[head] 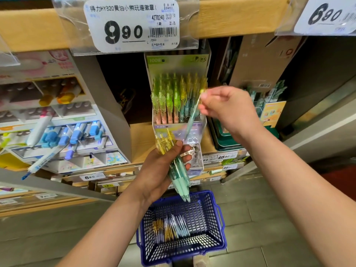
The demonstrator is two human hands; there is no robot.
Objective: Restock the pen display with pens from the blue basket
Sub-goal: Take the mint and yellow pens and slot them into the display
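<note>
One pen (192,115), pinched in your right hand (229,110), hovers at the pen display (177,63); your left hand (159,170) grips a bundle (179,176). Next: find a free slot.

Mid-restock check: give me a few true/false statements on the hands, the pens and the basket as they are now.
1. The left hand grips a bundle of pens. True.
2. The right hand holds nothing. False: it pinches a single pen in front of the pen display.
3. The blue basket stands on the shelf. False: it is on the floor, below the hands.
4. Loose pens lie in the basket. True.
5. The price tag above the display reads 9.90. True.
</note>
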